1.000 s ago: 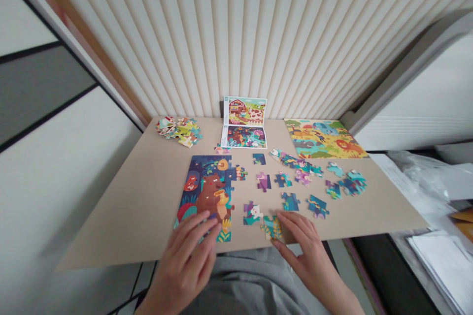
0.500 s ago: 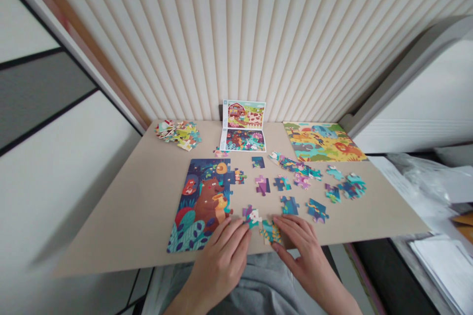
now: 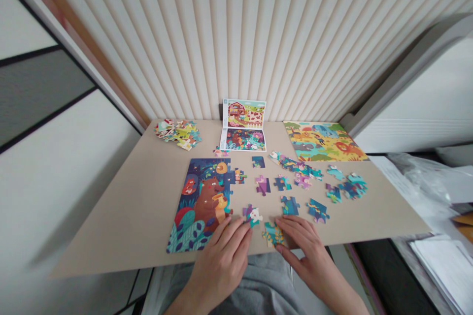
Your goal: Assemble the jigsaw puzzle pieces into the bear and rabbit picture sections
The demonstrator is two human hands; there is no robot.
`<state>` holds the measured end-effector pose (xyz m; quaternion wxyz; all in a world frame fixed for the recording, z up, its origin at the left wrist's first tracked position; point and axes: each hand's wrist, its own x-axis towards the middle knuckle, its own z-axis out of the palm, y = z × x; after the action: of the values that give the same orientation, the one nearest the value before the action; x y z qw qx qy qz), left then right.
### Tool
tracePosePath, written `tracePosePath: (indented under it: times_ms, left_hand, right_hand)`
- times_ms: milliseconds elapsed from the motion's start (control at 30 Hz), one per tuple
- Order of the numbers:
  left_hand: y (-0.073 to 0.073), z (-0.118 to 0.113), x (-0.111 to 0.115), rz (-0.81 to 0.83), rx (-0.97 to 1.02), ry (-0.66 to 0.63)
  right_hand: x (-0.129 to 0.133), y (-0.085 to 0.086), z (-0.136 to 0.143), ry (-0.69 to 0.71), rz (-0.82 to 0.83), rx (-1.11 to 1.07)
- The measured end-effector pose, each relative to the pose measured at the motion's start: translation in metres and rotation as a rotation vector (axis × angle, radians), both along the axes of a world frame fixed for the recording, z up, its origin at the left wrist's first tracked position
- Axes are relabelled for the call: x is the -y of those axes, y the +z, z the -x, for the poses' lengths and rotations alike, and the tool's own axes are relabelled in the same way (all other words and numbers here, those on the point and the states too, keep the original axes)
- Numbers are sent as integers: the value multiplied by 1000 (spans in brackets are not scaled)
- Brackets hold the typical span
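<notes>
Centrally, a partly joined bear puzzle point(image 3: 207, 202) lies face up on the table point(image 3: 129, 206) and serves as reference for all positions. The left hand point(image 3: 224, 251) lies over its near right corner, fingers almost straight and side by side, gripping nothing visible; such a flat pose would suit steadying the joined part, though what lies beneath the palm is hidden. Right of the puzzle's near end, the right hand point(image 3: 303, 237) closes thumb and forefinger on the right side of the leaf piece point(image 3: 272, 233), an edge hold that leaves most of the print uncovered. Just right of the puzzle lies the rabbit piece point(image 3: 253, 215). Farther right, loose pieces point(image 3: 290, 205) lie some singly, others clustered, probably spread to keep their prints readable. Beyond the puzzle's far right corner stands a folded card point(image 3: 246, 140), its upper half raised, apparently so that both pictures face the person. Beyond the far left corner lies a pile point(image 3: 181, 133), seemingly kept separate. The leaf piece is teal with yellow fronds and lies flat. The puzzle shows a brown bear against dark blue; its right border is jagged, with joined pieces jutting out near the far end.
</notes>
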<state>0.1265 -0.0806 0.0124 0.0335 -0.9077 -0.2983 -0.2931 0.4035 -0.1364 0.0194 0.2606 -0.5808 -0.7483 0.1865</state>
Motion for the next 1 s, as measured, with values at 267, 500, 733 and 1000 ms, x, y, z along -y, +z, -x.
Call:
tracePosePath:
  times_ms: [267, 500, 733, 1000]
  left_hand:
    - [-4, 0, 1, 16, -12, 9]
    - [-8, 0, 3, 34, 21, 20]
    - [-7, -1, 2, 42, 36, 26]
    - [13, 29, 6, 18, 161, -19]
  right_hand:
    - [1, 0, 1, 10, -24, 4]
    - [1, 2, 2, 4, -23, 2]
    - [3, 9, 2, -10, -85, -37]
    - [22, 1, -44, -362, -321, -46]
